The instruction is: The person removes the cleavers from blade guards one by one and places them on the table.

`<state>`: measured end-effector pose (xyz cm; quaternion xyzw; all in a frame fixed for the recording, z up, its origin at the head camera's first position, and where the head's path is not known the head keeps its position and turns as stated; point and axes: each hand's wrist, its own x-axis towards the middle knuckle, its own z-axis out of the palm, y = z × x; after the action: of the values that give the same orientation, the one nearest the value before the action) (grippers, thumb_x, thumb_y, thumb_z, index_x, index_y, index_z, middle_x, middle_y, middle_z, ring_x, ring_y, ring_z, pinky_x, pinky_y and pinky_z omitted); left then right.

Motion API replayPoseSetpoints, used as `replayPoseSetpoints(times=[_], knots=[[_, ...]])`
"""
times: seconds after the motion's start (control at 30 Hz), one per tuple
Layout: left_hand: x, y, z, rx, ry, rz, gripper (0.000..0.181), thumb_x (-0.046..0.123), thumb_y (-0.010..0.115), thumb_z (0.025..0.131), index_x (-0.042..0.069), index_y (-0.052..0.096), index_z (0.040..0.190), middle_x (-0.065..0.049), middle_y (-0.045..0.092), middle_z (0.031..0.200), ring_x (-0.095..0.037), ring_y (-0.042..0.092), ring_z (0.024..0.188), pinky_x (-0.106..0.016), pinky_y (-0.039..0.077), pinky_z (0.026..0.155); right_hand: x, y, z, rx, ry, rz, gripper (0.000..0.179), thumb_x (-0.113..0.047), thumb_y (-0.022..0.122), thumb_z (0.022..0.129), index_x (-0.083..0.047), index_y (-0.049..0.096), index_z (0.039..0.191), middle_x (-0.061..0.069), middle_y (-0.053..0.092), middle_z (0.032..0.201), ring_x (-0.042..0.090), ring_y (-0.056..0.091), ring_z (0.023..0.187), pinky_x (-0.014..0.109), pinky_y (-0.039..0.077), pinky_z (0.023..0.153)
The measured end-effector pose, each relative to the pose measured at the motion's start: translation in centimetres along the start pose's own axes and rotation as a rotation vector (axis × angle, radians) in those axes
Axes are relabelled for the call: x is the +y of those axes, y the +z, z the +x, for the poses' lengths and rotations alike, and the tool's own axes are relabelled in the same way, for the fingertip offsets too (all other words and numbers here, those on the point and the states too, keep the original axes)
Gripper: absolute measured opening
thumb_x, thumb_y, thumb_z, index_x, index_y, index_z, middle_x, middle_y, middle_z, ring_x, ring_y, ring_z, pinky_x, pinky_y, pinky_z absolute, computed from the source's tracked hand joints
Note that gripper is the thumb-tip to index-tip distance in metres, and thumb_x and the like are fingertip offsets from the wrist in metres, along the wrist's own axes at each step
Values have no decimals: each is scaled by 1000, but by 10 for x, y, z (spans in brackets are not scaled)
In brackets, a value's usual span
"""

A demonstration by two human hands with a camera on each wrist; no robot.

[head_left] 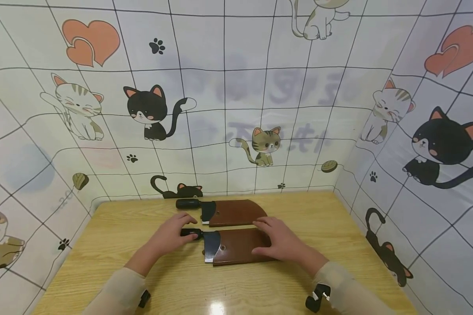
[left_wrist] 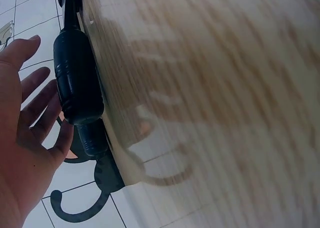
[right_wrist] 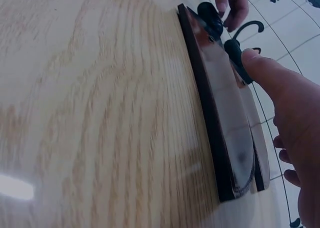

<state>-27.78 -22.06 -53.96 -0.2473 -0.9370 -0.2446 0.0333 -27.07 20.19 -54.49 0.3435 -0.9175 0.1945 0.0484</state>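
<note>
Two cleavers with black handles lie on the wooden table, one behind the other, their blades in brown leather sheaths. Around the black handle (left_wrist: 77, 77) of the nearer cleaver (head_left: 240, 247), my left hand (head_left: 175, 234) has its fingers spread and loosely bent. My right hand (head_left: 277, 240) hovers at the right end of that cleaver's sheath, thumb apart from the fingers, covering the sheath's end in the head view. Behind it lies the farther cleaver (head_left: 236, 212), its handle also toward the left. In the right wrist view, the sheath (right_wrist: 225, 102) lies beside my right thumb.
The light wooden table (head_left: 299, 288) reflects a bright lamp spot near its front. White gridded cloth (head_left: 224, 87) with printed cats and hearts stands as walls at the back and both sides. Dark wrist camera mounts (head_left: 317, 297) sit under the sleeves.
</note>
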Motion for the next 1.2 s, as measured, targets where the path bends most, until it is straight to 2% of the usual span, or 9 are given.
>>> replayPoseSetpoints(times=[0.2, 0.33, 0.53, 0.77, 0.93, 1.2], knots=[[-1, 3, 2, -20, -15, -82, 35, 30, 85, 101, 14, 76, 130, 0, 68, 129, -29, 68, 122, -55, 55, 105, -14, 9, 14, -58, -19, -19, 94, -78, 76, 91, -16, 60, 159, 8, 56, 159, 32, 50, 149, 57, 43, 120], [-3, 8, 5, -40, -26, -129, 36, 32, 86, 101, 14, 76, 130, 2, 68, 128, -29, 68, 123, -55, 55, 106, -22, 15, 24, -80, -45, -43, 93, -78, 76, 91, -16, 59, 159, 6, 56, 159, 29, 50, 150, 56, 43, 121], [-3, 11, 10, -53, -15, -133, 35, 28, 87, 99, 12, 77, 128, 1, 71, 126, -26, 69, 119, -54, 55, 105, -34, 21, 35, -118, -73, -58, 94, -74, 78, 92, -16, 56, 162, 9, 55, 160, 30, 49, 150, 57, 41, 123], [1, 12, 11, -57, -12, -129, 31, 26, 88, 98, 11, 77, 124, 1, 72, 123, -24, 69, 113, -55, 56, 101, -42, 32, 42, -185, -63, -89, 98, -82, 71, 92, -22, 50, 167, 3, 53, 161, 24, 50, 148, 51, 43, 122], [3, 14, 12, -72, -38, -119, 31, 23, 88, 97, 11, 77, 124, 0, 73, 121, -25, 69, 114, -56, 55, 102, -45, 43, 44, -191, -56, -98, 104, -88, 67, 89, -26, 46, 170, -1, 51, 159, 21, 50, 145, 49, 46, 119], [5, 20, 12, -85, -53, -150, 31, 20, 88, 97, 11, 76, 124, -2, 73, 123, -28, 69, 117, -56, 55, 104, -50, 55, 43, -167, -50, -136, 118, -95, 64, 85, -24, 36, 175, 2, 47, 161, 25, 45, 150, 54, 38, 125]])
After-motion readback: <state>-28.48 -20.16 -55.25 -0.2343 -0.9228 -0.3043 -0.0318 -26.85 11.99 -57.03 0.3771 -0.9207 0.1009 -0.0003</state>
